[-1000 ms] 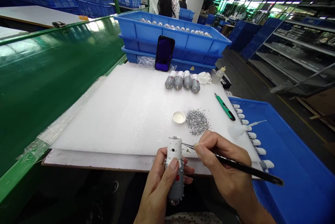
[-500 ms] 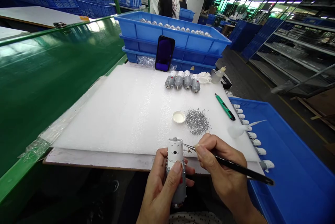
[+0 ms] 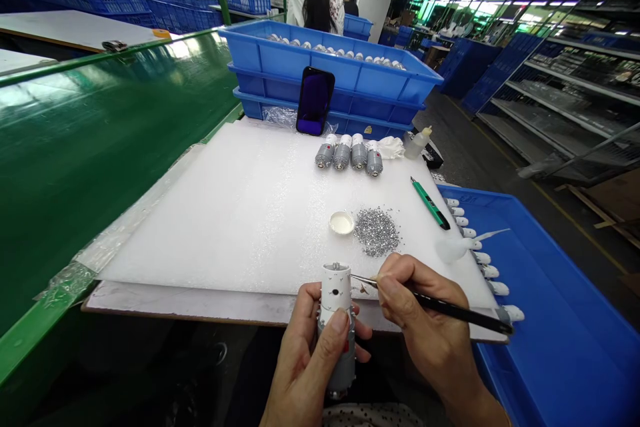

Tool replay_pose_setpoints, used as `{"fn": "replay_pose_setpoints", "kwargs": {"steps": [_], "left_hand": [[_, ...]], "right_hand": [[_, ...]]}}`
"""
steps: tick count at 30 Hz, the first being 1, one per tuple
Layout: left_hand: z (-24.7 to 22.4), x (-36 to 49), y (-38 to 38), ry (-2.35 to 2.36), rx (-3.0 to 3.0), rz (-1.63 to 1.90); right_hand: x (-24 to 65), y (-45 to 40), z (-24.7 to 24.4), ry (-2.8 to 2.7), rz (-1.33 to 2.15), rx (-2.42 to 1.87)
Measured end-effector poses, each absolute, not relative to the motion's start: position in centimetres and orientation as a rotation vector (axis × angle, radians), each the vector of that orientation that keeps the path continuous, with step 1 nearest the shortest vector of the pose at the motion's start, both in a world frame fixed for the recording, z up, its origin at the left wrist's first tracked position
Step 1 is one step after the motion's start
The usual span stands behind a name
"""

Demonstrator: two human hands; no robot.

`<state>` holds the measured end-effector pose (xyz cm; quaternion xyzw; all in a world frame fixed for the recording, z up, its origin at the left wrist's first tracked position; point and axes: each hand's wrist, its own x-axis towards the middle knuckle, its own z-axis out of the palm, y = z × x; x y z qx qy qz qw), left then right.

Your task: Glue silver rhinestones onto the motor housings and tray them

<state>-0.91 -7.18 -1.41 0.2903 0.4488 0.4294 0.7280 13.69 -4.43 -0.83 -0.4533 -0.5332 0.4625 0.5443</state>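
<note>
left hand (image 3: 306, 357) is wrapped round the white-and-grey model (image 3: 336, 292), roughly upright by the near edge of the white sheet (image 3: 200, 234); right hand (image 3: 425, 320) pinches a slim black tool (image 3: 465, 312), tip at the model's upper side; imo grip the model firmly, go light on the tool and let just the tip work; can't tell if it's touching or carrying anything; left hand covers the model's middle, lower end's dim

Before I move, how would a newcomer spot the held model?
Find the white sheet. At its near edge, the left hand holds the model, a black tool close to its white end. Unlike the four models lined up farther back, it alone is held.
</note>
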Motion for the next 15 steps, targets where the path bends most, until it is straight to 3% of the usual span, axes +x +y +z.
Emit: {"fn": "replay_pose_setpoints", "kwargs": {"steps": [15], "left_hand": [[-1.40,-0.81,-7.11,0.995,0.669,0.980]], "right_hand": [[13.57,-4.55,-0.69,-1.294,1.053,-1.091]]}}
